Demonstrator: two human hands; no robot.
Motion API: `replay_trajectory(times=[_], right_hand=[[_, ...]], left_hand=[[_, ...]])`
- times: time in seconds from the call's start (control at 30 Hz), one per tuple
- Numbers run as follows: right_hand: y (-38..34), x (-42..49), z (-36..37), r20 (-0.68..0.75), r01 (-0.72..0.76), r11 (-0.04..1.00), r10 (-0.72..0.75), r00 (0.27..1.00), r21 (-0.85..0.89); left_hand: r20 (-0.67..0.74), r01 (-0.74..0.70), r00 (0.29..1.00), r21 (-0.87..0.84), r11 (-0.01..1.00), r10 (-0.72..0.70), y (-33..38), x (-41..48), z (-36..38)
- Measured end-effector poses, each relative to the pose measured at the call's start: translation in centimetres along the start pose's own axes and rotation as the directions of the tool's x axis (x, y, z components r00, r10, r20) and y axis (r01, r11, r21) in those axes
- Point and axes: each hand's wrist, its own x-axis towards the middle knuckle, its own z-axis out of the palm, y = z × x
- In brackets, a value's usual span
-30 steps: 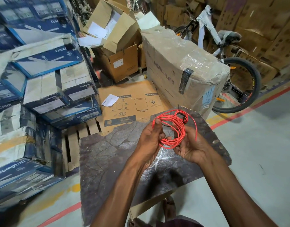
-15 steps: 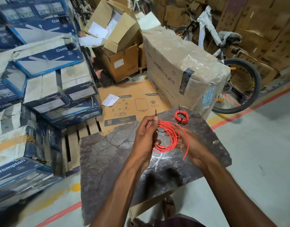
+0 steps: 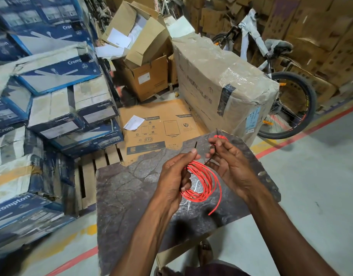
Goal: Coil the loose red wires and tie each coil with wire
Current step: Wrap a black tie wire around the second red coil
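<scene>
the left hand (image 3: 176, 176) is gripping a red coil (image 3: 193, 196) over a dark slab (image 3: 131, 188), thumb pressing on top. the right hand (image 3: 231, 168) is pinching a thin black wire (image 3: 210, 159) beside the coil. one red end (image 3: 217, 205) is hanging loose. a smaller red coil (image 3: 221, 137) is lying on the slab behind the right fingers.

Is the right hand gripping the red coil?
No, the left hand holds the red coil; the right hand pinches only the dark tie wire.

Left hand (image 3: 175, 176) and right hand (image 3: 230, 166) bare, forearms bare too. Below slab (image 3: 131, 196) near edge: brown sandal (image 3: 205, 252), dark maroon garment (image 3: 217, 268).
</scene>
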Motion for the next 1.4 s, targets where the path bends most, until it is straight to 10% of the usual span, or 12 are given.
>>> replay_trajectory(times=[0.43, 0.6, 0.77, 1.13, 1.4], right_hand=[[-1.3, -0.7, 0.3, 0.075, 0.194, 0.931, -0.18, 0.981, -0.309], [-0.1, -0.6, 1.2, 0.122, 0.137, 0.976, -0.158, 0.98, 0.17], [1.6, -0.6, 2.2, 0.238, -0.055, 0.806, -0.109, 0.965, 0.59], [2.0, -0.5, 2.3, 0.229, -0.073, 0.832, -0.066, 0.971, 0.55], [1.1, -0.9, 3.6, 0.172, 0.095, 0.985, -0.12, 0.978, 0.145]], left_hand=[[-0.01, -0.032, 0.999, 0.056, 0.998, 0.033, 2.1, -1.6, -0.9], [0.007, -0.043, 0.999, 0.08, 0.996, 0.043, 2.7, -2.4, -0.5], [0.039, -0.069, 0.997, 0.124, 0.99, 0.065, 2.8, -3.5, 0.4], [0.022, -0.125, 0.992, 0.162, 0.979, 0.123, 3.9, -5.4, 0.5], [0.007, -0.121, 0.993, 0.163, 0.979, 0.121, 5.0, -6.3, 0.6]])
